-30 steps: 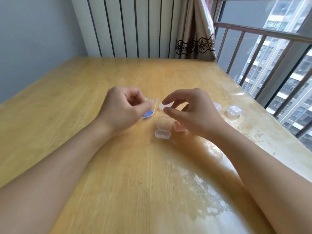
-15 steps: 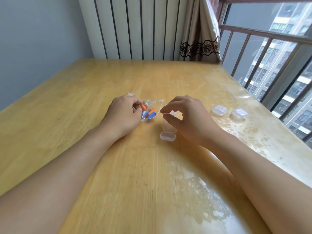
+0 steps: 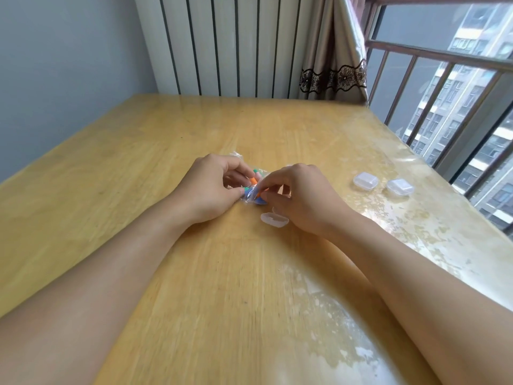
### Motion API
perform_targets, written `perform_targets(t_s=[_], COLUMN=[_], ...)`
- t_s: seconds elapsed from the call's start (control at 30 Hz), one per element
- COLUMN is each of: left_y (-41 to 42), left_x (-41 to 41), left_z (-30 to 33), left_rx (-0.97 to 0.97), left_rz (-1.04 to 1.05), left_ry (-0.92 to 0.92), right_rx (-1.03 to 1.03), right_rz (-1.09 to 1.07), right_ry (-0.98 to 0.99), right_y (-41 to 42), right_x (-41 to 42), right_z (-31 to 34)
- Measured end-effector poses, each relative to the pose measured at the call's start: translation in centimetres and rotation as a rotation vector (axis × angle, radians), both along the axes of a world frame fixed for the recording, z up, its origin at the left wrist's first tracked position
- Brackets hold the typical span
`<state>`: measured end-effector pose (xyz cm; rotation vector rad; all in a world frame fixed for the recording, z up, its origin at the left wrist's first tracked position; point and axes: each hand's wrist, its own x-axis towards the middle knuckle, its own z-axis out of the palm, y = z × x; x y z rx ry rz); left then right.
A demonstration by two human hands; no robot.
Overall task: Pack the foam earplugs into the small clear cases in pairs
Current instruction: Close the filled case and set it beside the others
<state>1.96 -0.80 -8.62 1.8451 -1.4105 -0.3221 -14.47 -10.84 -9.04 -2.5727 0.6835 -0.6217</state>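
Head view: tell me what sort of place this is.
Probably a flat high in an apartment block: a wooden table by a railed window facing tower blocks, with a tied-back curtain.

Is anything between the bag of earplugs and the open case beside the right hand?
Nothing visible on the table. The clear plastic bag of orange, green and blue foam earplugs is pinched by both the left hand and right hand; the open small clear case lies just nearer, partly hidden under the right hand.

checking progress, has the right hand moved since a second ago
Yes. The right hand has shifted left from above the open case onto the earplug bag, meeting the left hand.
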Motion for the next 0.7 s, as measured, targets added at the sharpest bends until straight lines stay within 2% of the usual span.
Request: perform_targets(t_s=[0.23,0.7], left_y=[-0.29,-0.43], left_x=[0.06,0.01], left_z=[-0.55,-0.67], left_rx=[-0.001,0.003], left_rz=[0.001,0.023], left_ry=[0.045,0.047], right_rx=[-0.013,0.042], right_rz=[-0.002,-0.023], right_ry=[0.089,0.078], right_y=[0.3,0.41], right_x=[0.33,0.57], right_z=[0.17,-0.16])
